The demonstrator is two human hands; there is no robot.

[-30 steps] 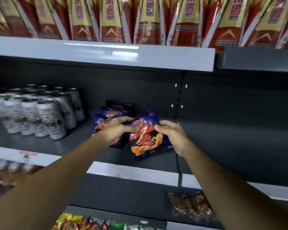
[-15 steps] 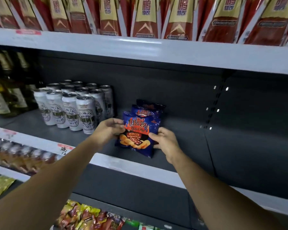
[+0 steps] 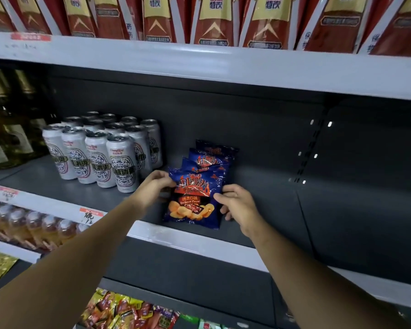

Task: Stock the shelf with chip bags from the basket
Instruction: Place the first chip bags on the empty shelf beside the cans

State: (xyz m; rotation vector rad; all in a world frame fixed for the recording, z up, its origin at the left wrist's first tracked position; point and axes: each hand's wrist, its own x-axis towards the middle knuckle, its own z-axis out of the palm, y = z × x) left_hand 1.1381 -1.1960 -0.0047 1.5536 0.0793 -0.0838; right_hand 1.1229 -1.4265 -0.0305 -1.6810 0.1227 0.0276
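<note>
Gently, with my left hand (image 3: 152, 186) and right hand (image 3: 237, 205) pinching the sides of the barbecue chip bag (image 3: 192, 200) at the front edge of the shelf (image 3: 259, 186), I'd square it against the chip bags behind (image 3: 209, 160) before releasing.

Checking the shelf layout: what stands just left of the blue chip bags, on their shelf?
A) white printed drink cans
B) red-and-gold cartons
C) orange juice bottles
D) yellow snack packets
A: the white printed drink cans stand in a cluster beside the blue foil chip bags on the dark grey metal shelf.
</note>
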